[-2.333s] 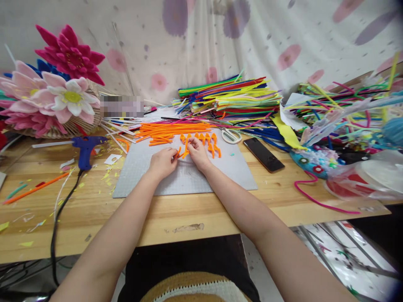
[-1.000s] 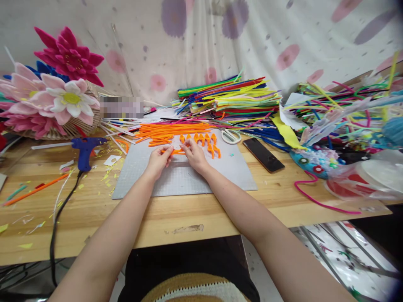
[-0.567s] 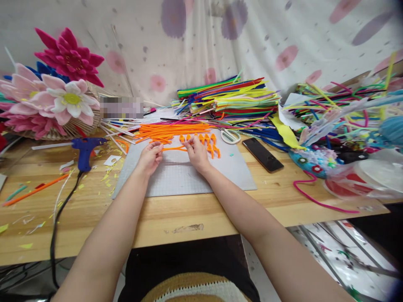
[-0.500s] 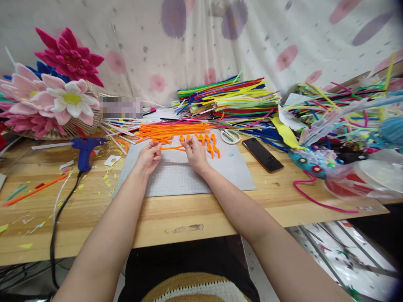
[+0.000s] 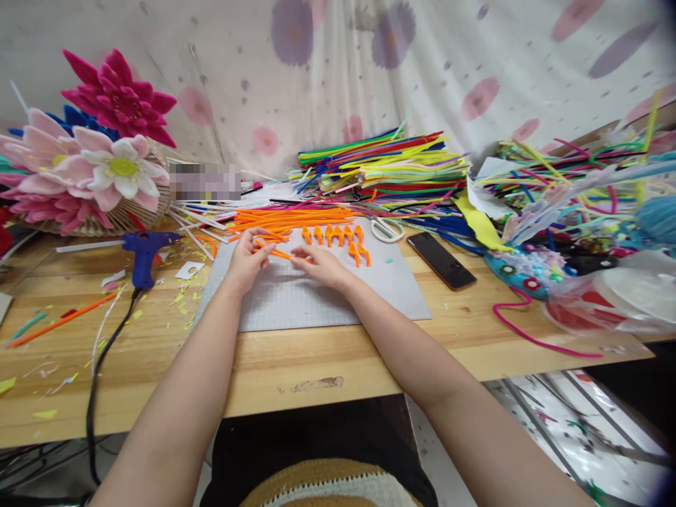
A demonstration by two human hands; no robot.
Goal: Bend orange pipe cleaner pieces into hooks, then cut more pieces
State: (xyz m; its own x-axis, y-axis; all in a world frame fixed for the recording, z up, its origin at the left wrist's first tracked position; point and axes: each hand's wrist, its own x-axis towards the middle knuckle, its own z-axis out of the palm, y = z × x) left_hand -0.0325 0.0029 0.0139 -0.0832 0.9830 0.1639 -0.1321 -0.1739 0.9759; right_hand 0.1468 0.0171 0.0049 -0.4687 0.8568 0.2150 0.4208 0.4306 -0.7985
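A spotted pale curtain (image 5: 327, 84) hangs behind the wooden table (image 5: 296, 366).

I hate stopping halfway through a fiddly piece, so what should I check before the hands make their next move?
1. Left hand and right hand both at the orange stem: ok.
2. Grip firm on both sides: cannot tell; the fingers partly hide the stem.
3. Bent orange pieces lying on the grey mat, beyond the right hand: ok.
4. Phone off the mat: ok, it lies to the right.
5. Glue gun switched off: cannot tell.
6. Table free of scraps: not ok, yellow bits lie left of the mat.
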